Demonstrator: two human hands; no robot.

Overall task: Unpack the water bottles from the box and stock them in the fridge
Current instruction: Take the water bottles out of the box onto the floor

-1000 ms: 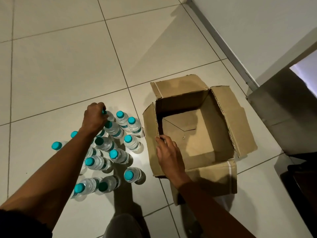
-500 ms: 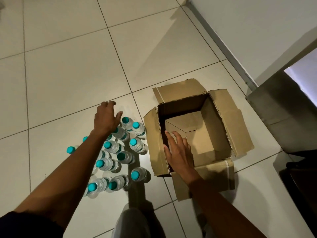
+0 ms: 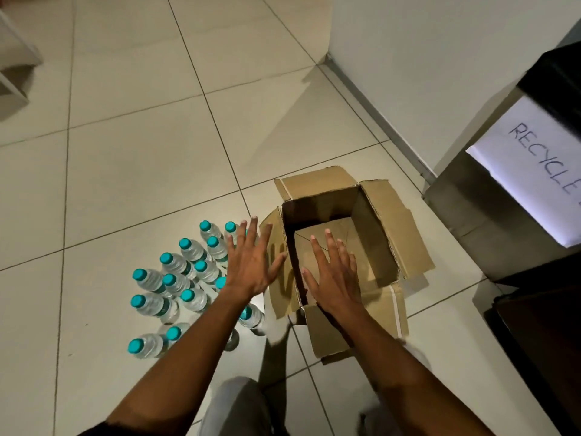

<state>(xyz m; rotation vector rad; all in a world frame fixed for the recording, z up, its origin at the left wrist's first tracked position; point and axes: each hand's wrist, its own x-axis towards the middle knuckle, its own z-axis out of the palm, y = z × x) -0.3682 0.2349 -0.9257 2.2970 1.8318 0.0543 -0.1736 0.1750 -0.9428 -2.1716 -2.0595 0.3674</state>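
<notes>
An open cardboard box point(image 3: 390, 228) stands on the tiled floor, its inside bare with only the bottom flaps showing. Left of it stand several clear water bottles point(image 3: 171, 262) with teal caps, upright in a cluster. My left hand point(image 3: 251, 262) hovers with fingers spread over the box's left flap and the nearest bottles, holding nothing. My right hand point(image 3: 333, 272) is spread flat above the box's near left corner, also holding nothing. My left forearm hides a few bottles.
A grey bin point(image 3: 490, 199) with a white sheet reading RECYCLE stands right of the box against the wall point(image 3: 440, 58). A dark object point(image 3: 540, 335) sits at the lower right. White furniture point(image 3: 12, 73) shows at the upper left. My knee point(image 3: 235, 404) is at the bottom.
My left hand let go of a bottle cap and swung right to the box's left flap. My right hand left the box rim and opened flat. The camera rose, showing the recycle bin.
</notes>
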